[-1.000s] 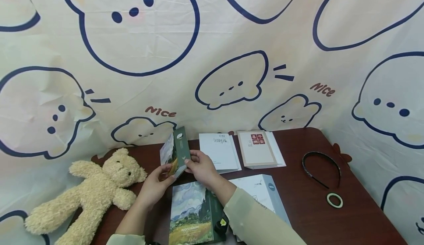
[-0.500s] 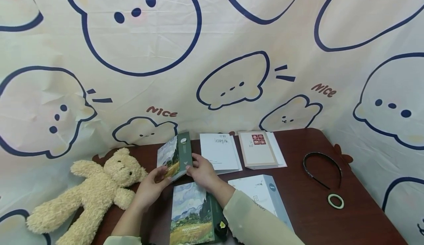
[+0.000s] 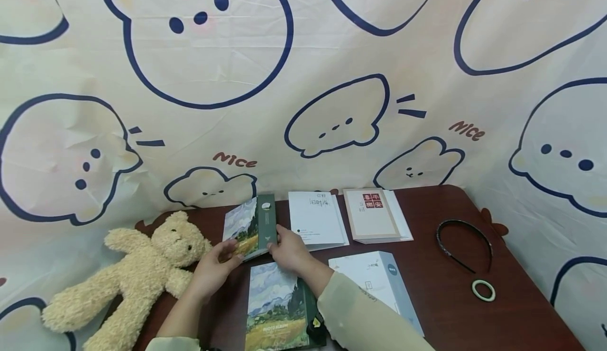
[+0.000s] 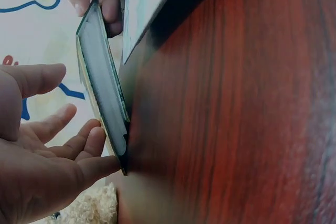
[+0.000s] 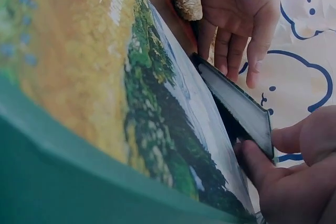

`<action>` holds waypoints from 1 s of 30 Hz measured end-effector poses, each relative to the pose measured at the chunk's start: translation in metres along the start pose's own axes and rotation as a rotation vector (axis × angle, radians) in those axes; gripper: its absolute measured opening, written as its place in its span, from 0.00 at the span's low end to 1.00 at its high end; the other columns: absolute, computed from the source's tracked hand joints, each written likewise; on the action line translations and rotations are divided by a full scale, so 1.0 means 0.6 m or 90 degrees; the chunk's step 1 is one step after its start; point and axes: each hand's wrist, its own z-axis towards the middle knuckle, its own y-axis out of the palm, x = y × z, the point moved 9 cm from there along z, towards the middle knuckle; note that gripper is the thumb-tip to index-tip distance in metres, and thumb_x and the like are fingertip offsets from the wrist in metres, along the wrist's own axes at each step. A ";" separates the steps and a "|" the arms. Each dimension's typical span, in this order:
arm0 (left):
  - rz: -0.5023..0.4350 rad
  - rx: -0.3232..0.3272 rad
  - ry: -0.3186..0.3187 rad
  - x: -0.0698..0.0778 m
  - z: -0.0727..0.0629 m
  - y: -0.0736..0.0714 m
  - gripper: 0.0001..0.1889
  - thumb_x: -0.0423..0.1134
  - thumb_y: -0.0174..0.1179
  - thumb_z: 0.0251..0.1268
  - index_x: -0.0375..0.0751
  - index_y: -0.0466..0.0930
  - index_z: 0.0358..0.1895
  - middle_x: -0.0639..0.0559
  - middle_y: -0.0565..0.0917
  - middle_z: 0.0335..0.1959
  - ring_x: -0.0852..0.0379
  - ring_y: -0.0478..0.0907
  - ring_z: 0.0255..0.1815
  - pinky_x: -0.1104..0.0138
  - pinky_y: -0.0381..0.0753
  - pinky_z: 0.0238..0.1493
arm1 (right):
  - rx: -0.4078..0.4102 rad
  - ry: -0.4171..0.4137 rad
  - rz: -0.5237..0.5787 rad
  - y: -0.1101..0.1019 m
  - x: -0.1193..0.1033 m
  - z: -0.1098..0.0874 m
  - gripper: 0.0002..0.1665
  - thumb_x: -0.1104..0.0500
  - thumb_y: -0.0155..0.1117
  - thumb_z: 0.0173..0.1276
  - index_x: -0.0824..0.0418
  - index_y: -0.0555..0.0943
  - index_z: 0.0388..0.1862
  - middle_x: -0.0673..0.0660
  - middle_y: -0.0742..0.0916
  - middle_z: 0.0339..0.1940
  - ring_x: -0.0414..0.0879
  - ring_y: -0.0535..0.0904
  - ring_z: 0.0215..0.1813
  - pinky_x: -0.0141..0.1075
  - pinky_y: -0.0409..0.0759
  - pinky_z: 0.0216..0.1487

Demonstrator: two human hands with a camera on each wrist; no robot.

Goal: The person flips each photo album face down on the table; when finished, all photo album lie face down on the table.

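Observation:
A small photo album (image 3: pixel 243 227) with a painted landscape cover and green spine lies nearly flat at the back of the table, its page edge toward me. My right hand (image 3: pixel 291 251) pinches the spine-side front corner, thumb on top and fingers beneath, as the right wrist view shows. My left hand (image 3: pixel 213 268) touches the cover and the front left corner with relaxed fingers; in the left wrist view one finger (image 4: pixel 42 80) stands apart from it. Just in front lies a larger matching photo album (image 3: pixel 276 309), partly covered by my right forearm.
A cream teddy bear (image 3: pixel 142 282) lies at the left. White albums (image 3: pixel 313 219) and a beige-framed one (image 3: pixel 370 222) line the back, with a white-and-blue album (image 3: pixel 372 282) closer. A headband (image 3: pixel 438 240) and pale green ring (image 3: pixel 474 291) lie right on the brown table (image 3: pixel 450 314).
The small album has come down from a steep tilt to nearly flat, its cover turning upward. Both hands have lowered slightly with it, and the head view has shifted a little.

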 end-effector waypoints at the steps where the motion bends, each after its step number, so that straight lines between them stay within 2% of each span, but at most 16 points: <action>1: 0.000 -0.001 0.001 0.000 0.000 -0.001 0.31 0.44 0.62 0.77 0.37 0.66 0.77 0.35 0.71 0.73 0.35 0.68 0.72 0.43 0.75 0.65 | -0.004 -0.006 -0.029 0.001 -0.002 0.001 0.37 0.56 0.58 0.82 0.67 0.59 0.82 0.67 0.77 0.72 0.58 0.76 0.70 0.53 0.79 0.63; 7: -0.001 -0.008 0.004 -0.003 0.001 -0.004 0.32 0.44 0.62 0.77 0.36 0.65 0.77 0.33 0.70 0.73 0.33 0.67 0.73 0.42 0.74 0.65 | -0.022 -0.016 -0.141 0.011 -0.006 0.002 0.37 0.56 0.57 0.82 0.72 0.59 0.81 0.67 0.75 0.75 0.59 0.73 0.73 0.53 0.75 0.69; 14: 0.005 -0.003 -0.014 -0.008 0.000 -0.008 0.32 0.45 0.61 0.77 0.38 0.65 0.77 0.33 0.68 0.74 0.32 0.65 0.74 0.40 0.73 0.66 | -0.035 -0.027 -0.170 0.010 -0.013 -0.004 0.42 0.53 0.63 0.77 0.72 0.60 0.80 0.68 0.75 0.74 0.60 0.74 0.72 0.52 0.76 0.68; 18: -0.004 -0.010 -0.007 -0.007 0.000 -0.005 0.32 0.44 0.61 0.78 0.36 0.65 0.77 0.32 0.68 0.75 0.31 0.64 0.75 0.40 0.73 0.66 | -0.051 -0.036 -0.152 0.004 -0.019 -0.013 0.43 0.51 0.66 0.75 0.69 0.62 0.81 0.66 0.80 0.69 0.58 0.80 0.66 0.51 0.81 0.61; 22: -0.006 -0.010 -0.010 -0.010 0.001 -0.005 0.31 0.42 0.60 0.78 0.35 0.64 0.78 0.33 0.67 0.75 0.31 0.63 0.75 0.40 0.73 0.67 | -0.070 -0.050 -0.104 -0.002 -0.019 -0.023 0.43 0.52 0.66 0.75 0.64 0.62 0.82 0.64 0.83 0.66 0.56 0.83 0.62 0.49 0.84 0.56; 30: -0.006 -0.012 -0.013 -0.010 0.001 0.000 0.31 0.43 0.60 0.78 0.34 0.65 0.77 0.33 0.65 0.78 0.31 0.61 0.77 0.40 0.72 0.67 | -0.103 -0.065 -0.003 -0.020 -0.014 -0.047 0.45 0.53 0.64 0.77 0.68 0.56 0.83 0.65 0.71 0.78 0.56 0.75 0.72 0.48 0.78 0.67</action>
